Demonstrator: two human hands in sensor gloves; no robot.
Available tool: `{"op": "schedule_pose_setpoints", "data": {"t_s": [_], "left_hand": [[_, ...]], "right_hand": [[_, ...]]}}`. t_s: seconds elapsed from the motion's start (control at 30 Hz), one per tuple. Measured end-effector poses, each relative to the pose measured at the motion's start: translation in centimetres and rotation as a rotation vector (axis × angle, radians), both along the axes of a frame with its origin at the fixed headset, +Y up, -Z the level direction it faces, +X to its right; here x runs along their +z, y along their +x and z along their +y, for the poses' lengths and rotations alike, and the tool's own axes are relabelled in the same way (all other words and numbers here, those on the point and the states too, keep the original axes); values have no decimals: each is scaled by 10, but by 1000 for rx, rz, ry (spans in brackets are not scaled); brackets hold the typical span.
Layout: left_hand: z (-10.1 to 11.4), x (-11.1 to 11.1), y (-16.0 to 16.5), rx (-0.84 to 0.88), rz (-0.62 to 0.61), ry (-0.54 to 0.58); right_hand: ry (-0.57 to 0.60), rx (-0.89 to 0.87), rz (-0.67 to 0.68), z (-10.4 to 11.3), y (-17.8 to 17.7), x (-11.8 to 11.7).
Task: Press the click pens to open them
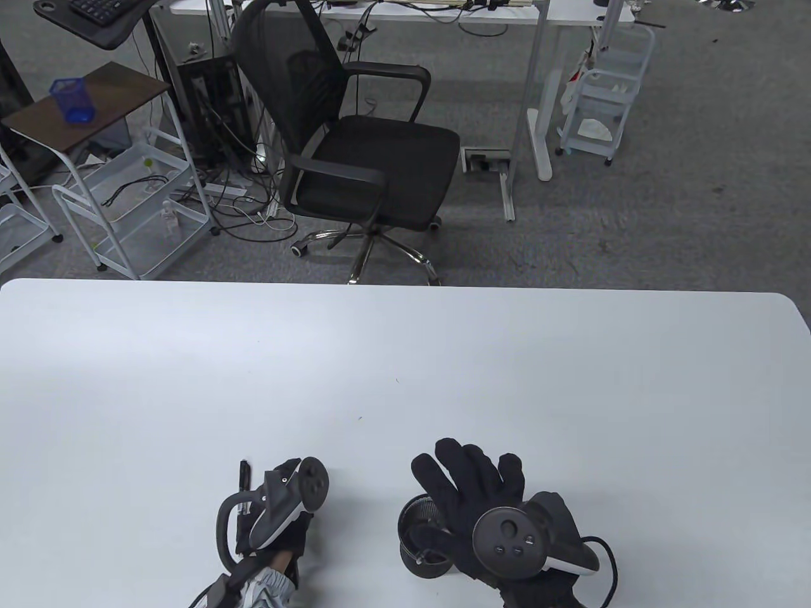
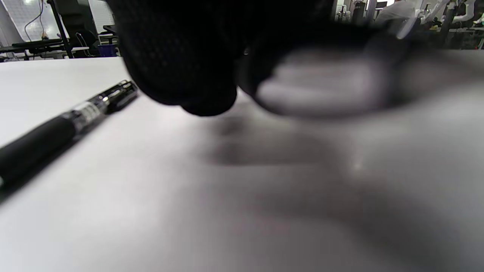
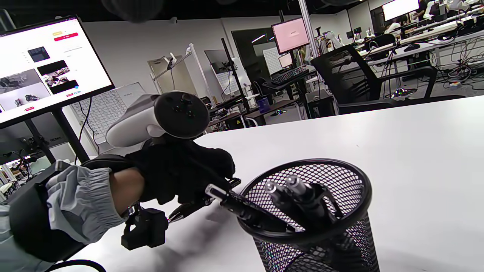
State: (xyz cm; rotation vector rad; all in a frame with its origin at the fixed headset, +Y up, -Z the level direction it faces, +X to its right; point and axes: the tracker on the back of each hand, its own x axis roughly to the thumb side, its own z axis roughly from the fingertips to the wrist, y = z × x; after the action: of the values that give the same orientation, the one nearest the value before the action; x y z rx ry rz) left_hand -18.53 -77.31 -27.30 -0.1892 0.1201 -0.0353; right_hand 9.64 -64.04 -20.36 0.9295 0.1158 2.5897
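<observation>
Table view: my right hand (image 1: 488,506) is spread, fingers released, hovering over the mesh cup (image 1: 418,538) and hiding most of its mouth. The pens in the cup (image 3: 287,200) are hidden under my palm in this view; the right wrist view shows at least three standing in it, click ends up, leaning toward my left hand (image 3: 181,170).

My left hand (image 1: 279,525) lies on the table (image 1: 405,367), mostly hidden under its tracker (image 1: 288,500). Its fingers (image 2: 181,56) curl downward, blurred and too close in the left wrist view. I cannot tell whether they grip anything. One pen (image 1: 244,478) lies flat just left of these fingers; its lower end is cut off behind the tracker ring. In the left wrist view this pen (image 2: 68,124) shows a black grip and a clear barrel section with a label too blurred to read.

Screen (image 3: 45,68) text behind my left wrist is too small to read.
</observation>
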Motion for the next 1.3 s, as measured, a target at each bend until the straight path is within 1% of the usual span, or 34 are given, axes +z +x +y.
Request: {"op": "schedule_pose_setpoints", "data": {"t_s": [0.13, 0.37, 0.73, 0.9, 1.1, 1.17, 1.23, 1.27, 1.3], "left_hand": [[-6, -2, 1, -13, -6, -15], [-11, -3, 3, -24, -16, -34], [-9, -2, 3, -10, 3, -22], [10, 2, 1, 44, 23, 36], [42, 15, 3, 172, -58, 105], [51, 20, 7, 192, -101, 111], [61, 26, 14, 246, -172, 111], [64, 28, 18, 268, -219, 102], [66, 30, 23, 310, -319, 74]], "right_hand": [[0, 2, 2, 0, 0, 0], [-2, 8, 3, -1, -2, 0], [-3, 8, 1, -1, -2, 0], [-2, 9, 1, -1, -2, 0], [1, 4, -2, 0, -1, 0], [2, 4, -3, 0, -1, 0], [2, 4, -3, 0, -1, 0], [2, 5, -1, 0, -1, 0], [2, 6, -1, 1, -1, 0]]}}
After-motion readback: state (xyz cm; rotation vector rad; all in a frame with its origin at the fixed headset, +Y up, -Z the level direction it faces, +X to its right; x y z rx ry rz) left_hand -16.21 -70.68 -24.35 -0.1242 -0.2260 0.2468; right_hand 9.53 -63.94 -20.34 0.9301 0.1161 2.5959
